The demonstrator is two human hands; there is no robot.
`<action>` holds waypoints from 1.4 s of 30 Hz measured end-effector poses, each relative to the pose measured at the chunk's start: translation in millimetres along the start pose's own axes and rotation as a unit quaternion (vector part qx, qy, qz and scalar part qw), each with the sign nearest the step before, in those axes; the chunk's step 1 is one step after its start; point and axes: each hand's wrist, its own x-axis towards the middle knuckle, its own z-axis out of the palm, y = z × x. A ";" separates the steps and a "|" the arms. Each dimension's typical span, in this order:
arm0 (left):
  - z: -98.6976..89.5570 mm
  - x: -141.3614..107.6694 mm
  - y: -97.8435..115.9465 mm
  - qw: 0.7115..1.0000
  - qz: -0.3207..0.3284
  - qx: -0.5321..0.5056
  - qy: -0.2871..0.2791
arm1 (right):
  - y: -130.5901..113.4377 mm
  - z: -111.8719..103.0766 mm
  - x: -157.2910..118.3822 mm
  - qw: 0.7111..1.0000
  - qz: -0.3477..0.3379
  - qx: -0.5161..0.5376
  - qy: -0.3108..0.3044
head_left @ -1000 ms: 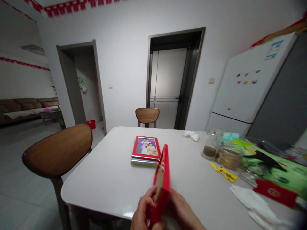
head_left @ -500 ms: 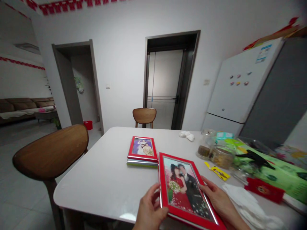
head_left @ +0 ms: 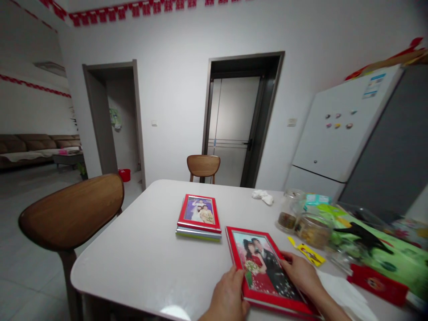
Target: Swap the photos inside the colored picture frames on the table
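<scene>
A red picture frame [head_left: 256,299] with a photo of a couple, one in a red dress and one in a dark suit, is between my hands at the table's near right. My left hand [head_left: 229,294] is closed around its left edge near the lower corner. On the opposite edge, my right hand [head_left: 302,276] grips it with the thumb on the front. The frame lies tilted back, low over the tabletop; whether its underside touches is hidden. Farther off, a smaller red picture frame [head_left: 214,226] rests on top of a stack, with silver and green edges under it.
On the white table [head_left: 133,249] stand a glass jar [head_left: 286,218] and a round clear container [head_left: 312,232] at the right. Beside them lie a yellow wrapper [head_left: 310,255], white tissues [head_left: 344,292], a red packet [head_left: 377,285] and green packaging [head_left: 408,263]. Wooden chairs [head_left: 76,209] stand around.
Both hands have moved the larger picture frame slightly right and down, away from the stack, and it now lies flatter. The camera view has tilted a little. The stack has stayed put.
</scene>
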 end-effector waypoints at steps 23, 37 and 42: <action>-78.7 -14.0 -78.2 0.828 -0.250 -0.462 0.196 | -233.5 42.6 -49.5 0.931 -0.360 -0.042 0.039; -105.6 -83.2 -9.5 0.949 0.185 -0.046 0.249 | -208.2 -21.2 -131.7 0.710 -0.025 0.679 -0.184; -99.1 -101.6 -17.0 0.896 0.310 0.243 0.204 | -193.3 -15.7 -145.0 0.682 0.047 0.671 -0.286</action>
